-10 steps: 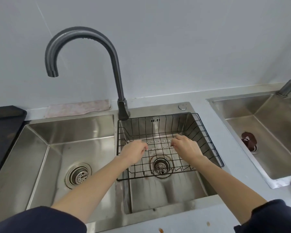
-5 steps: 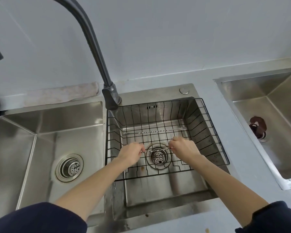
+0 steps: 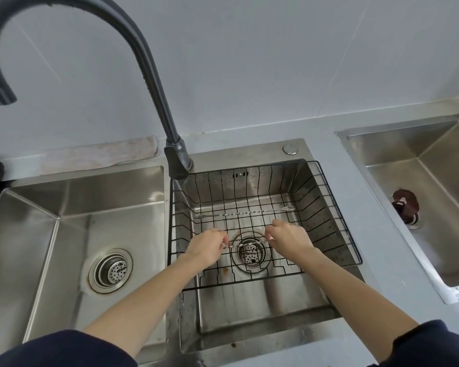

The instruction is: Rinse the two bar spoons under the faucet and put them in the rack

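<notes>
Both hands, left hand (image 3: 206,246) and right hand (image 3: 289,238), grip pinched on the second bar spoon (image 3: 245,243) low over the rack (image 3: 337,213), first spoon (image 3: 245,213) already lying farther back — released crooked, this thin stem could slip through the wires.

No legible text, brand, number or sign appears in this view. The only candidate is a small dark mark on the far wall of the right-hand sink basin (image 3: 252,178), seen through the wire rack (image 3: 337,207); it may be slots or lettering, too small to tell.
</notes>
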A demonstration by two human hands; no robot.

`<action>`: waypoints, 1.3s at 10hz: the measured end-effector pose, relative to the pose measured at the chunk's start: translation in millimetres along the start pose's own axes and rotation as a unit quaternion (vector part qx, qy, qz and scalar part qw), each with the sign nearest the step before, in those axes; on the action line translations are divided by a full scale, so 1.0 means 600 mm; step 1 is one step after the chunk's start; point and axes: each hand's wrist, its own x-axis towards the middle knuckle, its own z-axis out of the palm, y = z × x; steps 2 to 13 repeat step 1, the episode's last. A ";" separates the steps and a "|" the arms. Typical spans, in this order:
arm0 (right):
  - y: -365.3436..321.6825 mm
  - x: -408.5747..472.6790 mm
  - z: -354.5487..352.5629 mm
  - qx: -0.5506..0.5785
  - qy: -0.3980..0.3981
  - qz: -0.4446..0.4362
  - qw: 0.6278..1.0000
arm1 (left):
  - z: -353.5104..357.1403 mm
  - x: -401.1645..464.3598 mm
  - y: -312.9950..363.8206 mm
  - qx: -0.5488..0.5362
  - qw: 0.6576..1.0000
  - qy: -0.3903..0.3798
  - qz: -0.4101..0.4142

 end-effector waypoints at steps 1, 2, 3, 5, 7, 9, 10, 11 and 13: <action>-0.019 -0.002 -0.014 0.028 0.020 0.018 0.999 | -0.019 -0.014 0.002 -0.023 0.999 0.024 -0.011; -0.019 -0.002 -0.014 0.028 0.020 0.018 0.999 | -0.019 -0.014 0.002 -0.023 0.999 0.024 -0.011; -0.019 -0.002 -0.014 0.028 0.020 0.018 0.999 | -0.019 -0.014 0.002 -0.023 0.999 0.024 -0.011; -0.019 -0.002 -0.014 0.028 0.020 0.018 0.999 | -0.019 -0.014 0.002 -0.023 0.999 0.024 -0.011; -0.019 -0.002 -0.014 0.028 0.020 0.018 0.999 | -0.019 -0.014 0.002 -0.023 0.999 0.024 -0.011; -0.019 -0.002 -0.014 0.028 0.020 0.018 0.999 | -0.019 -0.014 0.002 -0.023 0.999 0.024 -0.011; -0.019 -0.002 -0.014 0.028 0.020 0.018 0.999 | -0.019 -0.014 0.002 -0.023 0.999 0.024 -0.011; -0.019 -0.002 -0.014 0.028 0.020 0.018 0.999 | -0.019 -0.014 0.002 -0.023 0.999 0.024 -0.011; -0.019 -0.002 -0.014 0.028 0.020 0.018 0.999 | -0.019 -0.014 0.002 -0.023 0.999 0.024 -0.011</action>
